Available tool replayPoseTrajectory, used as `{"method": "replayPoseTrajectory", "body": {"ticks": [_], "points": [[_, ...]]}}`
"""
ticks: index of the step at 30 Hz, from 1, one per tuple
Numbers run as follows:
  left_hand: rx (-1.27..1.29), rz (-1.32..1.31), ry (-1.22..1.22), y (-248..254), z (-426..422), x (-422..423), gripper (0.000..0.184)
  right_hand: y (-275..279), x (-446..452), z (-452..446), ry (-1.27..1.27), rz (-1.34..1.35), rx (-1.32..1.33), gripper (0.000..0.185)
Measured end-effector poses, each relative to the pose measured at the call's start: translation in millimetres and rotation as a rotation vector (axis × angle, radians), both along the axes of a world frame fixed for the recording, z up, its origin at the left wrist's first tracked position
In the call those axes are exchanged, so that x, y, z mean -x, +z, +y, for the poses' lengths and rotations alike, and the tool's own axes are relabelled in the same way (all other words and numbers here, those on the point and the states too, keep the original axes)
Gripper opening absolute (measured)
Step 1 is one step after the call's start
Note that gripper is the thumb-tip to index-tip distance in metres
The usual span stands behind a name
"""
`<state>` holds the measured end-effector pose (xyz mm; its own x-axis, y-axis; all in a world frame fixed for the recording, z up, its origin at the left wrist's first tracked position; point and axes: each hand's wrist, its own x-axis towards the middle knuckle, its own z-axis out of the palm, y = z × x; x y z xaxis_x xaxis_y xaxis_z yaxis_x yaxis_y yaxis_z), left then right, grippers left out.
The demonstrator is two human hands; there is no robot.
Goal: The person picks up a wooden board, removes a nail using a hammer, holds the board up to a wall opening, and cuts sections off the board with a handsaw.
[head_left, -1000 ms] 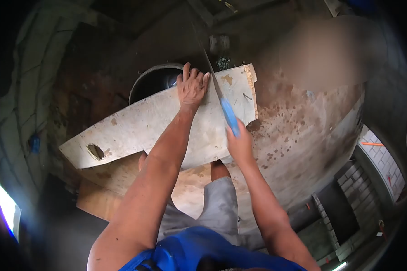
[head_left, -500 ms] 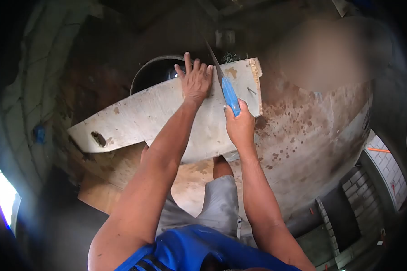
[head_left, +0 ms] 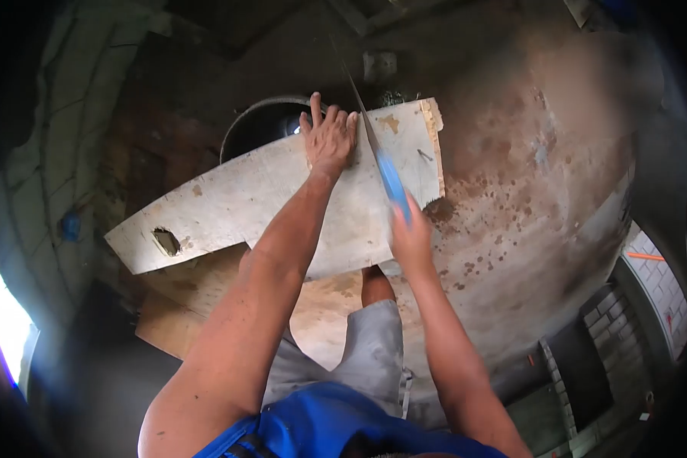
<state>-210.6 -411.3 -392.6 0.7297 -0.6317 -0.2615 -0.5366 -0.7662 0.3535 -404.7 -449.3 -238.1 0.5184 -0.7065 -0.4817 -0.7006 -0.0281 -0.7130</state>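
The saw (head_left: pixel 391 182) has been drawn back toward the body since half a second ago, the right hand (head_left: pixel 411 238) wrapped around its handle. Its blade crosses the board's (head_left: pixel 214 202) far edge, nearer the right end. The left hand (head_left: pixel 332 143) lies flat, grasping nothing, fingertips at that edge beside the blade; a skipping stroke could cut them. A rocking board might pinch the blade. The far edge overlaps a bucket (head_left: pixel 233 128); an apparent nail (head_left: pixel 424 155) sits near the right edge, apart from the blade.

Matt, stained wooden board (head_left: pixel 282 198), rough-edged
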Motion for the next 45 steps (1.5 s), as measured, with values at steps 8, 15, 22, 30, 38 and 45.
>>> {"method": "replayPoseTrajectory", "body": {"ticks": [8,15,22,30,38,45], "points": [[-0.028,-0.005,0.018,11.5,-7.6,-5.3,0.04,104.0,82.3,21.9,-0.019,0.177,-0.206,0.046],[0.056,-0.075,-0.031,4.0,-0.5,-6.0,0.036,-36.3,-41.1,-10.6,0.093,0.111,0.017,0.036],[0.105,-0.164,-0.03,3.0,-3.8,-5.5,0.052,-47.3,-57.3,-38.8,0.021,0.011,0.19,0.035],[0.006,-0.08,0.027,2.2,-6.8,7.7,0.057,0.6,-35.9,-14.0,0.115,0.01,0.167,0.037],[-0.032,-0.06,0.014,6.1,-0.5,4.7,0.06,148.5,93.2,14.1,0.11,0.204,-0.072,0.039],[-0.027,-0.078,0.055,18.3,-14.0,-0.3,0.059,32.8,17.5,-16.8,0.118,0.156,0.005,0.043]]}}
